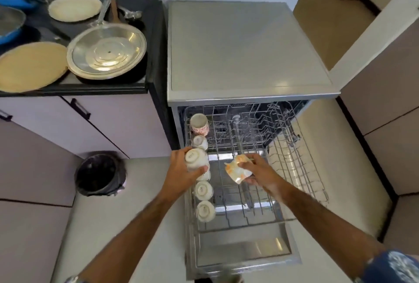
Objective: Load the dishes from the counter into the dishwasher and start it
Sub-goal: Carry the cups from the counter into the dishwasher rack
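Kitchen floor with open dishwasher [249, 55], pulled-out rack [260, 203] as landmark, left hand [181, 170] gripping white cup [196, 160] over rack's left edge, right hand [258, 170] gripping orange-patterned cup [237, 169] above rack's middle, plates on tabletop [145, 33] beyond.

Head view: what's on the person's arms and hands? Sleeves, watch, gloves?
Both forearms are bare, with no gloves on the left hand or the right hand. A metallic wristband or watch shows at the frame's bottom edge on the left arm. A blue sleeve with a white pattern covers the upper right arm. No rings are discernible; the frame is motion-blurred.
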Demonstrator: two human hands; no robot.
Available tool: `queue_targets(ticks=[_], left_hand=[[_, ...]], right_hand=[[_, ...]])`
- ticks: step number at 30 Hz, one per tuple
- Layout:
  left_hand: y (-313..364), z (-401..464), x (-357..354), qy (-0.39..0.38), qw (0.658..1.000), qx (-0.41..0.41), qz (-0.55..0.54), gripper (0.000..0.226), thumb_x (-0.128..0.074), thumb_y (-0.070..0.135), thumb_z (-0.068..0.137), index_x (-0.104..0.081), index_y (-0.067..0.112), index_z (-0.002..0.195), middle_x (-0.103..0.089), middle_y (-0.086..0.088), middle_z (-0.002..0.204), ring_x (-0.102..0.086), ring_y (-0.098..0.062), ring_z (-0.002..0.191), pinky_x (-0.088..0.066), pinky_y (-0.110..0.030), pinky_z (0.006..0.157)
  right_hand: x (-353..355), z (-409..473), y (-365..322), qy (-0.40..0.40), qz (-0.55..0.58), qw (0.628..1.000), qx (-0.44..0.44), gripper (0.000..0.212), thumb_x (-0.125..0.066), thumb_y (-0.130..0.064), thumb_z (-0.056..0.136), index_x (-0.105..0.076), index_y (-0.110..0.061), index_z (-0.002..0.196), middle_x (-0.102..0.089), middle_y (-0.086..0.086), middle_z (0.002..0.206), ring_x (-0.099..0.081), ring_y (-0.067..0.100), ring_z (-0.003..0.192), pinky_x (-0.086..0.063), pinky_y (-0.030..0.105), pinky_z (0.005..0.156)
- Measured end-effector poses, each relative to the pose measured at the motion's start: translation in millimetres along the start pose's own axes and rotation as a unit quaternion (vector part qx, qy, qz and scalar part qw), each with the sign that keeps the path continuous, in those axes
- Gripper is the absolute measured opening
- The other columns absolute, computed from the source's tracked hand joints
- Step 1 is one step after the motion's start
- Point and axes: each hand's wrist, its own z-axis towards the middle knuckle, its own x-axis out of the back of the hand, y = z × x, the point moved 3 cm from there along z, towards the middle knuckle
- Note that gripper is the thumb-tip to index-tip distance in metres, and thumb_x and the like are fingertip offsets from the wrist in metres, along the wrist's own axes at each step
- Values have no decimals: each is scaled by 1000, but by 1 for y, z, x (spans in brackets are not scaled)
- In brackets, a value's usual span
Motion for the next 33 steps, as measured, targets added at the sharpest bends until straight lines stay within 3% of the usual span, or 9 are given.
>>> queue_targets(ticks=[2,6,10,14,17,22,25,30,33], left_hand=[[-12,20,-10,23,999,-20,20,71,-88,29,73,-49,23,132,-39,4,122,-48,11,106,-39,-5,88],[-37,55,-30,46,993,-83,70,75,-89,28,71,-48,18,133,-39,3,123,-45,17,110,-37,2,86],[-64,78,-48,101,986,-106,75,76,-88,30,70,-47,20,133,-37,8,124,-48,6,114,-38,-1,91],[-81,93,-64,122,981,-114,95,80,-89,29,71,-45,21,137,-35,9,127,-43,13,115,-36,0,92],[-84,103,-68,110,978,-131,124,83,-89,32,71,-44,22,140,-31,16,126,-43,9,111,-34,0,94],[-80,122,-62,104,967,-149,180,83,-88,36,69,-44,20,138,-35,10,129,-52,-12,114,-45,-21,93],[-80,127,-64,104,962,-159,198,83,-85,41,70,-45,18,139,-39,0,132,-53,-18,116,-50,-31,94],[-81,129,-68,105,939,-205,254,81,-72,53,76,-48,9,139,-44,-9,128,-47,-26,120,-45,-56,101],[-82,129,-69,106,935,-215,261,82,-77,49,75,-48,7,139,-45,-11,128,-45,-24,120,-44,-59,101]], right_hand=[[4,43,-6,6,-53,998,21,36,-67,-16,93,-50,-20,124,-58,9,128,-61,24,109,-57,40,90],[3,129,-23,9,-169,978,119,40,-73,-22,88,-50,-21,120,-59,-4,113,-61,14,98,-57,44,90],[-6,209,-41,19,-246,948,203,42,-79,-21,82,-54,-20,115,-57,-9,105,-57,2,90,-47,19,70],[-19,269,-56,31,-264,933,244,45,-82,-20,80,-55,-13,115,-58,-5,101,-56,2,82,-42,7,55],[-25,298,-61,62,-301,909,281,56,-85,-20,75,-55,-10,121,-59,2,111,-58,9,89,-41,8,62],[-35,326,-53,77,-362,883,288,63,-88,-18,70,-55,-8,122,-58,12,120,-57,19,101,-32,5,63],[-40,338,-43,84,-384,881,264,65,-87,-16,72,-52,-10,127,-56,14,125,-59,22,109,-41,11,73],[-29,349,-41,40,-383,896,219,66,-85,-10,74,-49,-9,128,-57,6,123,-53,13,102,-39,8,63],[-13,349,-39,16,-381,901,208,66,-82,-12,77,-47,-11,133,-54,-1,121,-52,12,107,-40,12,70]])
